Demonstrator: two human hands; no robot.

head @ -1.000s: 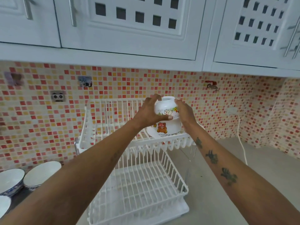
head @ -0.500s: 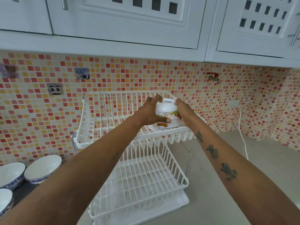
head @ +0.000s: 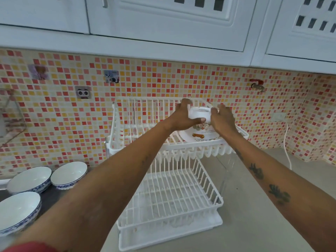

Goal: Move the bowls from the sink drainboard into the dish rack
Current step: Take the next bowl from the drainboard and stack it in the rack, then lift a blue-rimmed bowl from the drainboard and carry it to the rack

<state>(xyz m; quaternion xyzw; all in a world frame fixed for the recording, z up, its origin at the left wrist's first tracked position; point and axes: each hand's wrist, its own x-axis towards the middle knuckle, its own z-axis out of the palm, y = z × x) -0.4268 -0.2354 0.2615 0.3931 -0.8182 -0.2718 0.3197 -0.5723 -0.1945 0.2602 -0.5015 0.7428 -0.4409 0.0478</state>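
A white bowl with cartoon pictures (head: 199,132) is upside down in the right end of the top tier of the white two-tier dish rack (head: 138,148). My left hand (head: 182,117) grips its base from the left and my right hand (head: 223,119) grips it from the right. Three white bowls with blue patterned rims stand on the dark drainboard at the lower left: one at the back left (head: 30,179), one to its right (head: 69,174) and one nearest me (head: 18,211).
The rack's lower tier (head: 172,199) holds nothing and sits on a drip tray. Grey counter (head: 254,206) stretches right of the rack. A white cable (head: 287,142) hangs down the tiled wall at the right. White cupboards (head: 163,19) hang overhead.
Both hands have lowered the cartoon bowl deeper into the top tier. My view has tilted down, showing more of the drainboard bowls and the lower tier.
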